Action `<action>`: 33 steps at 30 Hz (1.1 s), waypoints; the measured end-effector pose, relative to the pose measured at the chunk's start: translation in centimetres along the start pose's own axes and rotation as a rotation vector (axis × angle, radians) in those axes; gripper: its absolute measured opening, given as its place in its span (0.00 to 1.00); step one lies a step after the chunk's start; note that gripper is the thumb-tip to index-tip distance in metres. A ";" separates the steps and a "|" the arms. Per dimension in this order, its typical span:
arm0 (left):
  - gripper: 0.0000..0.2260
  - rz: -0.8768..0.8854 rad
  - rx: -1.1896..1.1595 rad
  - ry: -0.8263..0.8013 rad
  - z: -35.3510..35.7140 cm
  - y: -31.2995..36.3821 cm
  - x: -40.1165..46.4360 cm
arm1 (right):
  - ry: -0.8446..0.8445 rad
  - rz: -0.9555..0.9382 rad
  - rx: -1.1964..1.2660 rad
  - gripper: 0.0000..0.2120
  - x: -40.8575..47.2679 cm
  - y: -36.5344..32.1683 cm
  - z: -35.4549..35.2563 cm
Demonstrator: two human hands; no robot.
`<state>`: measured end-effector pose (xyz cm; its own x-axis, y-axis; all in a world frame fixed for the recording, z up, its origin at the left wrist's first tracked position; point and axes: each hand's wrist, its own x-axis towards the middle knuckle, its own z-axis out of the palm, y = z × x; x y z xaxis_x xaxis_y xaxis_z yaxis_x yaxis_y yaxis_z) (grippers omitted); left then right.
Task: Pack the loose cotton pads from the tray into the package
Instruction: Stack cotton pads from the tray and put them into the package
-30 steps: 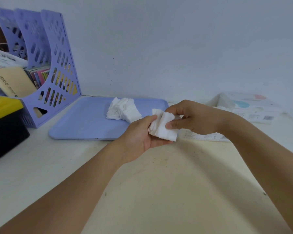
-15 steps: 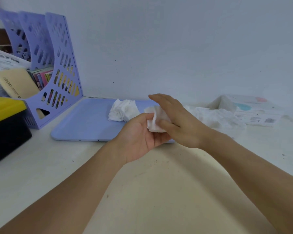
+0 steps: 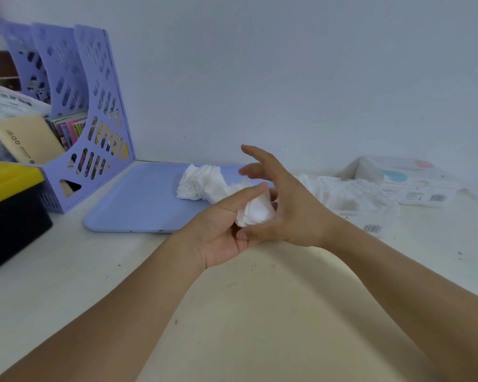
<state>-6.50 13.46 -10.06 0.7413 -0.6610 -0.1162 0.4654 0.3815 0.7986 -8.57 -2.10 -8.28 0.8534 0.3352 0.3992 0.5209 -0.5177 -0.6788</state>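
Cotton pads, a small soft white stack with frayed, fluffy edges, sit between the two hands above the near edge of the tray, just in front of it. The table is the largest thing: a smooth, matte cream top with a few dark specks, meeting a plain pale wall. On its far left stands a lilac plastic file rack with perforated, curved dividers, holding papers and booklets; beside it is a black bin with a glossy yellow lid. The tray is flat, pale blue plastic with rounded corners and a low rim, its long axis running left to right. A loose pile of pads, crumpled and fanned, lies on the tray's far right part. To the right, crinkled clear plastic wrap, the package, lies on the table, its long axis also left to right; which way its opening faces cannot be told. Behind it rests a white printed carton. The left hand is palm up, thumb curled over the stack, holding it. The right hand presses the stack from the right with its thumb, its fingers spread wide and blurred. The stack's flat faces point roughly toward the camera.
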 end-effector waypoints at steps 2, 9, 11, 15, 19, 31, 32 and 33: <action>0.16 0.012 0.019 0.030 -0.2 0.3 0.1 | 0.006 0.022 0.036 0.55 0.0 0.2 0.1; 0.20 -0.043 0.022 -0.061 -0.5 0.7 -0.1 | -0.017 -0.007 0.066 0.52 0.1 0.4 0.2; 0.19 -0.036 0.048 -0.043 -0.5 0.7 -0.2 | -0.001 -0.018 0.090 0.52 0.1 0.4 0.3; 0.17 -0.026 0.081 0.007 0.2 0.6 -0.5 | -0.009 -0.010 0.104 0.51 0.1 0.8 0.5; 0.18 -0.015 0.080 0.035 0.4 0.0 -0.3 | 0.009 -0.023 0.095 0.50 0.1 0.9 0.4; 0.10 -0.092 0.086 -0.152 -0.1 0.2 -0.2 | -0.275 0.100 0.213 0.32 0.2 -0.5 -4.2; 0.12 -0.130 0.083 -0.181 0.2 0.4 -0.2 | -0.297 0.109 0.232 0.30 0.1 -0.7 -5.0; 0.15 -0.158 0.095 -0.211 0.6 0.8 0.0 | -0.309 0.105 0.221 0.28 0.0 -0.9 -5.7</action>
<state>-6.44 13.40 -9.05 0.5413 -0.8313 -0.1260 0.5123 0.2073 0.8334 -8.93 -6.07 -4.14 0.8377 0.5281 0.1394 0.3857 -0.3913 -0.8355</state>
